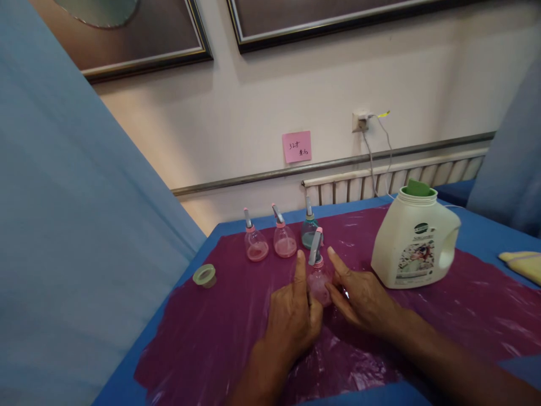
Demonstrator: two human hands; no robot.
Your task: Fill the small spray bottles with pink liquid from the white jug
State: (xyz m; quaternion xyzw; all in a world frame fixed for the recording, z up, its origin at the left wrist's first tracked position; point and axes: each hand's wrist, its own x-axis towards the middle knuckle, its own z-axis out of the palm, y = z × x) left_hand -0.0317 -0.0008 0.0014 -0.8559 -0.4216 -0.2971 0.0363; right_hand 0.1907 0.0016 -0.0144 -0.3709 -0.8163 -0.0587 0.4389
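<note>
Frankly, what worries me from my remote seat is a tip-over. The small pink bottle [318, 280] stands on the purple plastic sheet [220, 338] just left of the white detergent jug [416, 242], and it is only bracketed, not gripped. The left hand [291, 321] lies against the side away from the jug with fingers stretched out. The right hand [363, 301] touches the jug side, forefinger straight. Neither hand curls around it.

The sheet looks glossy and wrinkled, so I judge that a push from 1 side alone could slide or topple the bottle. Its tall grey nozzle [315, 247] tilts slightly toward the jug and puts weight high, which would make that worse. Further left of the jug, beyond the fingertips, 3 more small bottles [284, 239] stand in a row, near enough for a stray finger to knock them. The jug's mouth looks uncapped to me, so a bump from the right forearm could spill it.

The bottle itself is a round-bellied clear flask, pink-tinted, with a pink collar. I cannot tell how full it is. A green cap [205, 275] lies far left of the jug.
</note>
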